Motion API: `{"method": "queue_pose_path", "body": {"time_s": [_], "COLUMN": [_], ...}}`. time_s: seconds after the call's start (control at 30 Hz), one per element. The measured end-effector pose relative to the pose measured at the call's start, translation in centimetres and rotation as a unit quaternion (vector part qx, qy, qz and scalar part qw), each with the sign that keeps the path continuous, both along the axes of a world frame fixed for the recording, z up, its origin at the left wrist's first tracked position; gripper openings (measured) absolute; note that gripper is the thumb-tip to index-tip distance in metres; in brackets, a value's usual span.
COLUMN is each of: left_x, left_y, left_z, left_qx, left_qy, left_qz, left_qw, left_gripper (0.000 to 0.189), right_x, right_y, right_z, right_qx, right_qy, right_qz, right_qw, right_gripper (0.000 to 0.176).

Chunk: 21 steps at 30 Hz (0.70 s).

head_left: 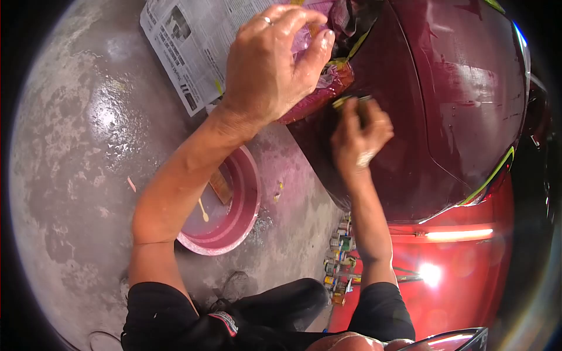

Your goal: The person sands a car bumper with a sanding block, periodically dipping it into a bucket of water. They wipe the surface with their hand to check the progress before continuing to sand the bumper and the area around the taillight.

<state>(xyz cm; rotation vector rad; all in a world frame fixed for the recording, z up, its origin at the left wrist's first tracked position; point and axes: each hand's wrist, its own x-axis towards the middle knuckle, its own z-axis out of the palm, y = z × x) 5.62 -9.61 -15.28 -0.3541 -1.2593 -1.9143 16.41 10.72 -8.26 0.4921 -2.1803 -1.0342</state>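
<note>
My left hand (275, 64) is raised in front of the newspaper (187, 52), its fingers curved and apart from the thumb, with nothing visible between them. On the dark red car panel (433, 111), my right hand (361, 131) presses down a small dark and yellowish pad (351, 102), mostly hidden under its fingers. The panel looks wet, with streaks. Beside the pad lies a red, wet lamp-like part (319, 100), edged with pink-stained covering and green tape.
A pink basin (249, 202) stands on the wet concrete floor (82, 146), holding liquid, a brown block (220, 186) and a thin stick. Several cans (335, 269) line the floor beside a red surface (468, 263). Green tape edges the panel.
</note>
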Motion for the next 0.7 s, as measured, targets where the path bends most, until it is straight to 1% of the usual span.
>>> {"method": "queue_pose_path", "body": {"time_s": [0.03,0.07,0.1,0.17,0.23,0.3,0.33,0.37,0.4,0.43,0.47,0.5,0.53,0.57,0.6,0.63,0.67,0.7], "left_x": [0.0,0.0,0.2,0.6,0.3,0.1,0.1,-0.1,0.0,0.2,0.4,0.4,0.4,0.6,0.4,0.2,0.2,-0.1], "left_y": [0.0,0.2,0.1,0.0,-0.1,-0.1,-0.2,-0.5,-0.2,-0.5,-0.7,-1.0,-1.4,-1.4,-1.6,-1.6,-1.2,-0.9], "left_z": [-0.2,-0.3,-0.1,0.3,0.7,0.3,0.0,0.1,0.0,0.1,0.3,0.5,0.8,0.8,0.9,0.9,0.4,0.0], "left_qx": [-0.015,-0.024,-0.022,-0.018,-0.003,0.013,0.008,0.003,0.016,0.018,0.008,-0.003,-0.008,-0.008,0.002,0.010,0.008,0.013], "left_qy": [-0.014,0.006,0.008,0.024,0.031,0.029,0.025,0.028,0.005,0.004,0.014,0.024,0.037,0.033,0.034,0.035,0.031,0.002], "left_qz": [0.006,0.025,0.025,0.016,0.019,0.017,0.009,0.010,0.002,0.004,-0.003,-0.006,-0.001,-0.008,-0.001,0.007,-0.001,-0.010], "left_qw": [1.000,0.999,0.999,0.999,0.999,0.999,1.000,1.000,1.000,1.000,1.000,1.000,0.999,0.999,0.999,0.999,0.999,1.000], "left_gripper": [0.019,0.018,0.018,0.017,0.017,0.018,0.019,0.020,0.020,0.020,0.020,0.020,0.021,0.021,0.021,0.022,0.022,0.020], "right_x": [1.1,1.7,1.6,1.3,1.1,-0.8,-1.0,-0.2,0.7,1.8,1.9,1.3,1.3,1.0,0.1,-0.6,0.0,0.1], "right_y": [1.6,2.7,2.6,2.3,0.4,-1.5,-1.3,-0.9,-0.1,1.1,2.6,2.3,2.4,1.4,0.0,-0.8,-0.6,-0.2], "right_z": [-2.1,-4.5,-5.8,-4.4,-0.1,2.8,2.4,1.4,-0.6,-2.7,-4.3,-4.9,-4.4,-2.2,0.1,1.4,1.1,0.7], "right_qx": [-0.016,0.055,0.080,0.060,0.021,0.026,0.032,0.038,0.030,0.023,0.045,0.065,0.058,0.034,0.024,0.014,0.011,0.018], "right_qy": [-0.084,-0.106,-0.103,-0.147,-0.131,0.044,0.060,0.029,-0.067,-0.166,-0.152,-0.135,-0.145,-0.157,-0.084,-0.011,-0.015,-0.013], "right_qz": [-0.036,-0.039,-0.001,-0.006,-0.036,0.001,0.024,0.000,-0.070,-0.143,-0.070,0.007,-0.002,-0.025,-0.006,0.014,0.006,0.000], "right_qw": [0.996,0.992,0.991,0.987,0.991,0.999,0.997,0.999,0.995,0.975,0.985,0.989,0.988,0.987,0.996,1.000,1.000,1.000], "right_gripper": [0.038,0.032,0.031,0.032,0.036,0.034,0.036,0.034,0.032,0.031,0.029,0.027,0.025,0.027,0.029,0.030,0.030,0.030]}}
